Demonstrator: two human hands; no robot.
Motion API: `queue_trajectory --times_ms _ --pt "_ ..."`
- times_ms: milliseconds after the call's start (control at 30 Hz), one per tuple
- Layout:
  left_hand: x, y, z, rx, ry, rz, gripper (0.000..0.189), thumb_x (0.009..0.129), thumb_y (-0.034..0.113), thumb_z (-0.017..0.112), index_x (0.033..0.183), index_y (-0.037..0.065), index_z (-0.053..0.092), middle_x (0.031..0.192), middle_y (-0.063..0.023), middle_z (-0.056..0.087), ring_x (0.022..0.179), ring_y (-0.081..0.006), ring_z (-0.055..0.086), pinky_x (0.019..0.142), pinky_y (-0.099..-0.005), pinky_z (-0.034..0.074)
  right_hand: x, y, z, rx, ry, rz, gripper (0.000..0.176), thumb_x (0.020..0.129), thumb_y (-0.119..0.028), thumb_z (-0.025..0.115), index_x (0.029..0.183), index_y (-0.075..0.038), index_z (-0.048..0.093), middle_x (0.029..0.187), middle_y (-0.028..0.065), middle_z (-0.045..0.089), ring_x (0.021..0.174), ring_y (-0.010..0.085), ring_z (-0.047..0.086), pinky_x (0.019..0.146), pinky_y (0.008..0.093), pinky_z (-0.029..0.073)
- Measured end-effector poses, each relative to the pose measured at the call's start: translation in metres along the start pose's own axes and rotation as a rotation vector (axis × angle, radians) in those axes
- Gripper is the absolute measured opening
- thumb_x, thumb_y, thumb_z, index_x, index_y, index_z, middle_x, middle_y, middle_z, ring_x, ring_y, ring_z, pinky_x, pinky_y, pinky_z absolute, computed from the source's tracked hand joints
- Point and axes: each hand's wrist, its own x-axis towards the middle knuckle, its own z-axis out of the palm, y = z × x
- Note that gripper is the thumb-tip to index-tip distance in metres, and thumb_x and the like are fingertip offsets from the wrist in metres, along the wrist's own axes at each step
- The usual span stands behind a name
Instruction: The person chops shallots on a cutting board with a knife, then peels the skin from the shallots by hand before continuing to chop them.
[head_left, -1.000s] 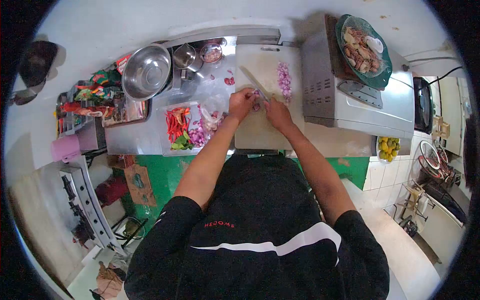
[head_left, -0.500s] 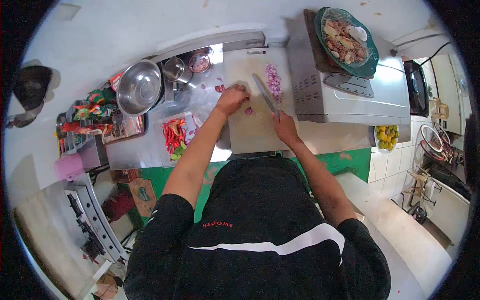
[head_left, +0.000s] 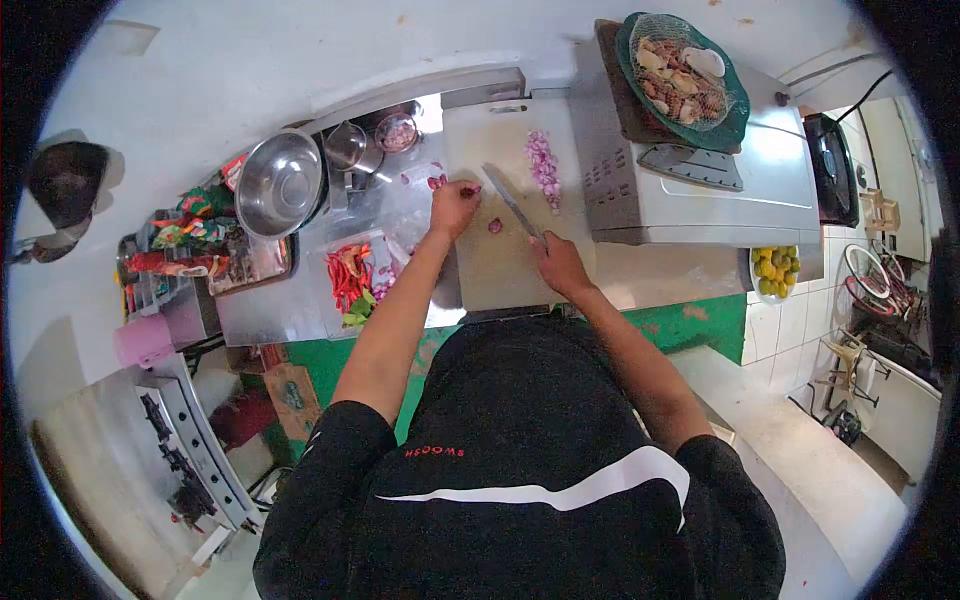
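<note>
A kitchen knife (head_left: 513, 200) is gripped by its handle in my right hand (head_left: 560, 262), the blade slanting up and left over the white cutting board (head_left: 490, 280). My left hand (head_left: 455, 212) is closed at the board's left edge, with a small dark-red shallot (head_left: 469, 191) at its fingertips. Between the two hands, a purplish shallot piece (head_left: 495, 226) lies on the board. Chopped shallots (head_left: 543, 172) form a long strip along the board's right side. Some red shallots (head_left: 436, 182) rest on the steel counter just beyond my left hand.
Left of the board are a tray of red chilies (head_left: 350, 275), a steel bowl (head_left: 280, 185), a metal cup (head_left: 350, 147) and a small bowl (head_left: 397, 131). A silver oven (head_left: 730, 200) stands close on the right, topped by a green plate (head_left: 735, 115). A citrus bowl (head_left: 775, 273) sits beyond.
My left hand has shifted left to the board's edge. My right hand and the knife have moved slightly left and down, and the blade leans further left.
</note>
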Motion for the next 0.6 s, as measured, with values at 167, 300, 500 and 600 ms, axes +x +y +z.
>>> queue_trajectory --times_ms 167,300,500,600 --pt "-0.002 -0.001 -0.004 0.057 0.010 0.012 0.019 0.081 0.017 0.066 0.087 0.000 0.069 0.080 -0.0181 0.069 0.074 -0.0302 0.069 0.071 -0.0375 0.053 0.001 0.003 0.003 -0.066 -0.019 -0.024 0.044 0.098 -0.038 0.044 0.096 0.004 0.056 0.081 0.0303 0.062 0.080 0.0495 0.059 0.073 0.0579 0.045" --pt "-0.004 0.021 -0.011 0.176 -0.021 -0.049 0.022 0.088 0.021 0.061 0.085 0.001 0.069 0.079 -0.0202 0.067 0.074 -0.0355 0.067 0.070 -0.0415 0.051 0.001 0.005 0.005 -0.099 -0.011 -0.004 0.043 0.098 -0.038 0.045 0.098 0.004 0.056 0.082 0.0308 0.062 0.082 0.0499 0.059 0.076 0.0573 0.045" --pt "-0.016 0.018 0.000 0.034 0.115 -0.048 0.026 0.094 0.027 0.052 0.095 0.005 0.066 0.084 -0.0222 0.066 0.081 -0.0392 0.064 0.071 -0.0449 0.048 -0.026 0.015 -0.004 -0.045 0.058 0.111 0.044 0.098 -0.039 0.043 0.106 0.003 0.052 0.090 0.0336 0.061 0.087 0.0525 0.058 0.079 0.0573 0.045" --pt "-0.029 0.027 0.000 -0.095 0.118 -0.154 0.027 0.095 0.026 0.050 0.098 0.003 0.063 0.087 -0.0236 0.064 0.084 -0.0401 0.063 0.074 -0.0455 0.048 -0.035 0.033 0.008 0.073 0.143 0.193 0.043 0.098 -0.039 0.042 0.108 0.003 0.050 0.091 0.0352 0.060 0.087 0.0537 0.057 0.079 0.0586 0.043"
